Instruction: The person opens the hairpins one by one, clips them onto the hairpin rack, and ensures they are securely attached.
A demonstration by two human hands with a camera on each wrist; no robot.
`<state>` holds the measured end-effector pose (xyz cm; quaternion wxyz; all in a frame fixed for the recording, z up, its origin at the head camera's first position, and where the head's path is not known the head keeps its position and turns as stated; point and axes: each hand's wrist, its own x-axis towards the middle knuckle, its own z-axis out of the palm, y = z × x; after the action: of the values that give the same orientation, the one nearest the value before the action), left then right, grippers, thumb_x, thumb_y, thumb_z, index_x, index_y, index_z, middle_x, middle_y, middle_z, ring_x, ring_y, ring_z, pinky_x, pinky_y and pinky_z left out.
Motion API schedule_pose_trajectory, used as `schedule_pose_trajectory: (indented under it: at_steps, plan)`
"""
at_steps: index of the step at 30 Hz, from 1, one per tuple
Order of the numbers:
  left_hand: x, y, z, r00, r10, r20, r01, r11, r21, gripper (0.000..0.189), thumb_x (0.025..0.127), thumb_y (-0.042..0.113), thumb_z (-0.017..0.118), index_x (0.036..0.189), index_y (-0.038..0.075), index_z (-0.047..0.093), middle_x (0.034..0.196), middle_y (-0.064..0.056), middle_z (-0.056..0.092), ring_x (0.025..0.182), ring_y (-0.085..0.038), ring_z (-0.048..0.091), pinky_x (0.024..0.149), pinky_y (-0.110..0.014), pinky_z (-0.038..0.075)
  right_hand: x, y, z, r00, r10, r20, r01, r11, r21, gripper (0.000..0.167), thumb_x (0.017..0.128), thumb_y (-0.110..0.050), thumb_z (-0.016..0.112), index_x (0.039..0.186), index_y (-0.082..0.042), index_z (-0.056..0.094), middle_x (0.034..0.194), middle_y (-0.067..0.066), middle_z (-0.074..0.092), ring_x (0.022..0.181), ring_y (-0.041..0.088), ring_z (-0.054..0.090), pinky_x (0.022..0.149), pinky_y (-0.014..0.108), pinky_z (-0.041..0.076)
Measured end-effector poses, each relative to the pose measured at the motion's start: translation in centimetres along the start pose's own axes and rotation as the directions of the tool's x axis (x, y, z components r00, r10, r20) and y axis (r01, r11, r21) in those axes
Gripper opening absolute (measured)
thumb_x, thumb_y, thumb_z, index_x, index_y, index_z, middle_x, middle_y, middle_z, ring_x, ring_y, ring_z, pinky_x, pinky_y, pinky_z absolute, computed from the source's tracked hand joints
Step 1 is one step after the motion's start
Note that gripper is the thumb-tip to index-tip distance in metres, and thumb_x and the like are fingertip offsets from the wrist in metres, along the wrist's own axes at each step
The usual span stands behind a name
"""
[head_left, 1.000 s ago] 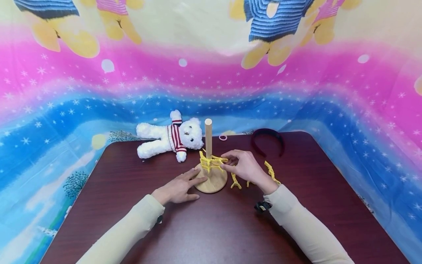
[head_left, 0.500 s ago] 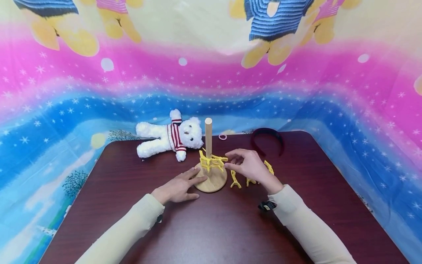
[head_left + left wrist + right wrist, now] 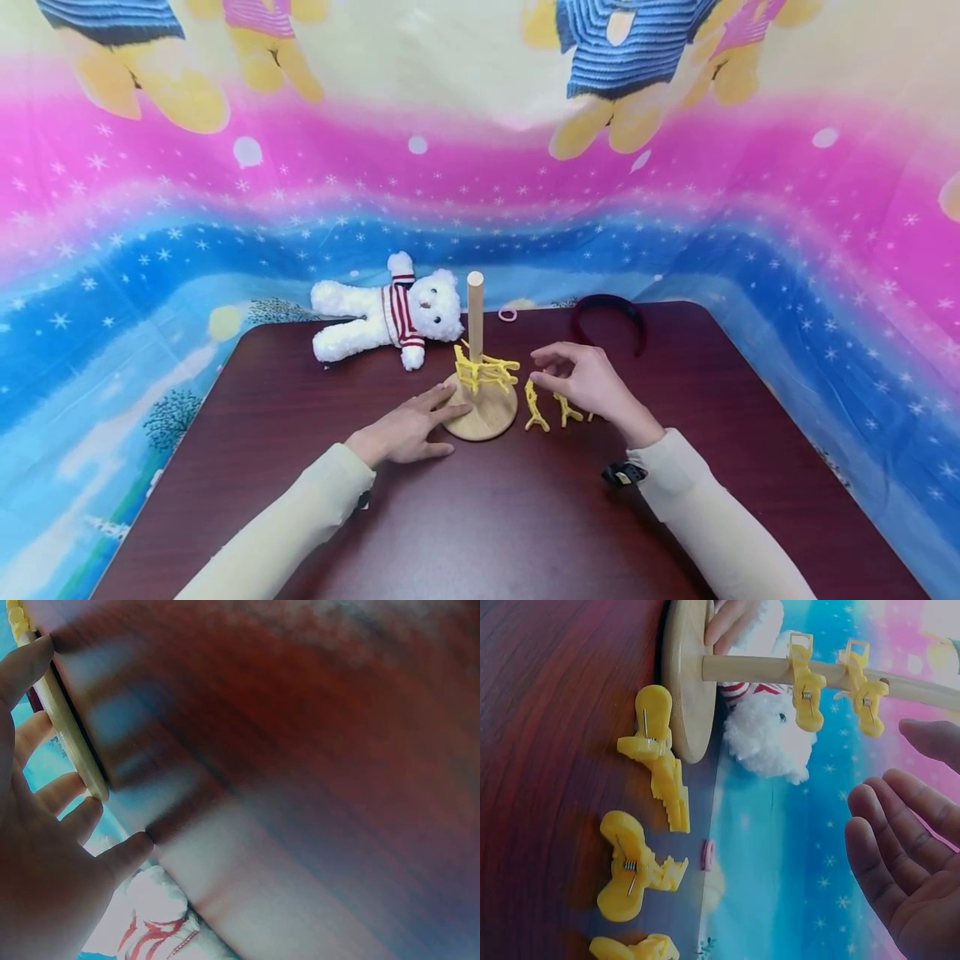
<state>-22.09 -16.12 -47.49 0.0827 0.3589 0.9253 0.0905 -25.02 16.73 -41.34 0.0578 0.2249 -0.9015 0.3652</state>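
Note:
A wooden stand has a round base [image 3: 491,421] and an upright post [image 3: 476,312]. My left hand [image 3: 408,429] rests at the base's left edge with its fingers spread. Two yellow spring clips are fixed across the post, a lower clip [image 3: 808,694] and an upper clip [image 3: 867,697], as the right wrist view shows. Just right of them, my right hand [image 3: 588,379] hovers with thumb and fingers apart, holding nothing. Beneath it on the table are a clip [image 3: 654,739] beside the base, a second clip [image 3: 626,862] and a partly visible third clip [image 3: 637,949].
A white teddy bear [image 3: 367,312] in a striped sweater lies left of the post. At the back edge are a small pink ring [image 3: 507,315] and a dark red headband [image 3: 643,325]. A printed cloth [image 3: 480,200] hangs behind the dark wooden table [image 3: 480,517].
My right hand has come away from the yellow clip on the post and moved to the right, thumb and fingers parted. The left hand stays at the base.

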Motion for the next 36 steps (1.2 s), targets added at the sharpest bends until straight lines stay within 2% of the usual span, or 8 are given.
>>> schedule_pose_trajectory:
  at_steps: [6,13,20,26,36]
  plan:
    - [0.0,0.0,0.0,1.0,-0.006,0.004,0.006,1.0,-0.008,0.068,0.097,0.046,0.061,0.157,0.028,0.034,0.166,-0.017,0.022,0.154,-0.036,0.021,0.12,-0.054,0.03,-0.6,0.7,-0.6,1.0,0.018,-0.011,-0.018,1.0,0.017,0.027,0.086,-0.039,0.078,0.11,-0.027,0.075,0.094,-0.009,0.073,0.076,0.008,0.066,0.067,0.027,0.055]
    - [0.1,-0.1,0.1,1.0,-0.01,0.003,0.01,1.0,-0.005,0.069,0.096,0.047,0.061,0.157,0.029,0.034,0.166,-0.016,0.021,0.154,-0.035,0.02,0.12,-0.054,0.03,-1.3,2.0,-1.3,0.998,0.065,-0.018,-0.065,0.998,-0.01,0.024,0.087,-0.037,0.077,0.11,-0.028,0.074,0.087,-0.009,0.071,0.074,0.013,0.064,0.06,0.03,0.053]
    - [0.2,-0.2,0.3,1.0,-0.012,0.004,0.012,1.0,-0.007,0.069,0.096,0.047,0.061,0.157,0.03,0.033,0.166,-0.016,0.021,0.154,-0.035,0.02,0.12,-0.054,0.03,-2.1,3.4,-2.2,0.995,0.091,-0.029,-0.092,0.995,-0.033,0.03,0.087,-0.038,0.077,0.113,-0.025,0.074,0.089,-0.006,0.072,0.075,0.011,0.064,0.063,0.028,0.053]
    - [0.1,-0.2,0.3,1.0,-0.017,0.004,0.017,1.0,-0.012,0.069,0.096,0.047,0.061,0.157,0.03,0.032,0.167,-0.015,0.02,0.154,-0.035,0.02,0.12,-0.054,0.03,-2.9,4.7,-2.9,0.99,0.137,-0.022,-0.137,0.99,-0.034,0.033,0.087,-0.041,0.076,0.115,-0.025,0.073,0.092,-0.006,0.074,0.083,0.015,0.067,0.062,0.03,0.053]
    - [0.1,-0.1,0.3,1.0,-0.015,0.0,0.015,1.0,-0.008,0.068,0.096,0.047,0.061,0.157,0.03,0.033,0.166,-0.015,0.021,0.154,-0.035,0.021,0.119,-0.055,0.031,-4.2,7.2,-3.3,0.986,0.166,-0.012,-0.167,0.981,-0.094,0.033,0.088,-0.037,0.076,0.116,-0.018,0.073,0.094,-0.003,0.075,0.082,0.014,0.066,0.059,0.028,0.052]
